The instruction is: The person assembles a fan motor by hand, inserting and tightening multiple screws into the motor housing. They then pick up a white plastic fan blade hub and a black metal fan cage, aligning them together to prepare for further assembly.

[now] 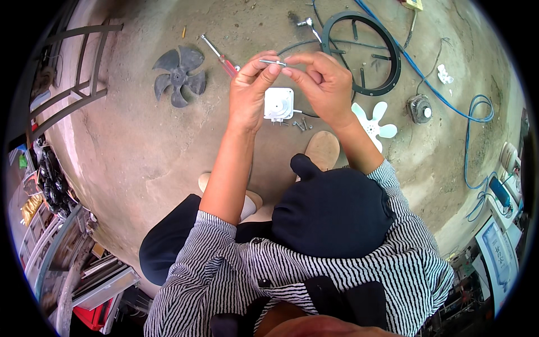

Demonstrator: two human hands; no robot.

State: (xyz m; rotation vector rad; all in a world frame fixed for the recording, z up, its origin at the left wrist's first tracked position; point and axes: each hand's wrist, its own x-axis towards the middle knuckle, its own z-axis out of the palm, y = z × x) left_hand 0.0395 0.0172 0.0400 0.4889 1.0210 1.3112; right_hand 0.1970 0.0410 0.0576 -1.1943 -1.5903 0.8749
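Note:
My left hand pinches a small silver bolt between thumb and fingers, held above the floor. A nut-like piece shows near the bolt's right end. At that end, the thumb and forefinger of my right hand close around the tip. Below the hands, on the floor, lies a white square motor housing with a short white lead. Several loose screws are scattered beside it. A white fan blade rests partly behind my right forearm.
To the left lie a dark fan blade and a red-handled nut driver. A black ring frame, a small motor and a blue cable are at the right. Metal racks stand along the left edge.

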